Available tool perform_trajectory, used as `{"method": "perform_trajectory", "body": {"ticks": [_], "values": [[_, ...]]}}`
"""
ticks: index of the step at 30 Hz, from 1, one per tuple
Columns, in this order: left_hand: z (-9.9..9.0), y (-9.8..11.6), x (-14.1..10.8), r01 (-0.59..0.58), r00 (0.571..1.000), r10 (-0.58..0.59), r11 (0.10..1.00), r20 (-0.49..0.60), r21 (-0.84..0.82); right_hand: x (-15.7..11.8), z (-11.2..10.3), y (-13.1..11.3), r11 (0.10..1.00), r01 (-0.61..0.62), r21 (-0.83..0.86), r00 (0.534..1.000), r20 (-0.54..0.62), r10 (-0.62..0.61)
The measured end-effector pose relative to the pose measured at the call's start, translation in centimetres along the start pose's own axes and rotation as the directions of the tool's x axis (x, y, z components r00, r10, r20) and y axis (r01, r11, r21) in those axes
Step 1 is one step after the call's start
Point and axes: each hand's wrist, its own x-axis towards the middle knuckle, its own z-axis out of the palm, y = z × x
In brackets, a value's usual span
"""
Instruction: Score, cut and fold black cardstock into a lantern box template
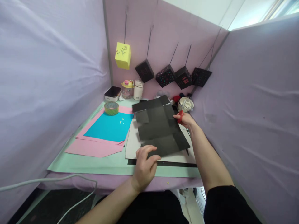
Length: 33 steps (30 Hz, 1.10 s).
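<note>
A black paper sheet (156,124) with cut slits and flaps lies tilted over a pale board (133,143). My left hand (146,166) is at the sheet's near left corner, thumb and fingers curved but apart. Whether it touches the paper there is hard to make out. In my right hand (187,119), beside the sheet's right edge, are red-handled scissors (180,116). The index finger points out over that edge, and the blades cannot be made out.
Left of the board lie blue paper (107,127), pink paper (93,147) and a tape roll (111,108). Behind stand a white bottle (138,90), a yellow-lidded jar (127,90) and a cup with coiled cord (185,105). A yellow paper cube (122,56) and several black ones hang above.
</note>
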Motion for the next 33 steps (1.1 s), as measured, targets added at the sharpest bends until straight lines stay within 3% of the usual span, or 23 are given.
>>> {"method": "perform_trajectory", "body": {"ticks": [2,5,10,14,21,26,33], "values": [[-0.3,0.0,0.1,0.036,0.999,-0.036,0.999,-0.029,0.002,-0.9,-1.0,0.7,0.996,-0.043,0.083,0.993,-0.104,0.052],[-0.3,-0.1,0.3,0.056,0.998,-0.056,0.998,-0.013,0.023,-3.5,-0.6,2.3,0.981,-0.071,0.181,0.976,-0.192,0.106],[0.0,-0.9,0.5,0.111,0.986,-0.129,0.981,0.108,0.158,-8.1,2.3,5.3,0.961,-0.079,0.264,0.970,-0.201,0.135],[-0.2,-2.4,0.6,0.142,0.957,-0.208,0.943,0.202,0.300,-10.0,3.0,6.2,0.953,-0.076,0.294,0.975,-0.178,0.132],[0.0,-3.6,1.1,0.108,0.926,-0.242,0.906,0.291,0.409,-13.5,2.6,6.4,0.954,-0.012,0.299,0.997,-0.072,0.035],[0.1,-4.0,1.1,0.063,0.909,-0.225,0.906,0.350,0.419,-17.9,3.6,5.9,0.932,-0.092,0.351,0.994,0.090,0.064],[-1.2,-6.1,1.2,0.109,0.914,-0.254,0.904,0.315,0.413,-22.0,5.2,3.9,0.934,-0.184,0.305,0.916,0.399,0.050]]}}
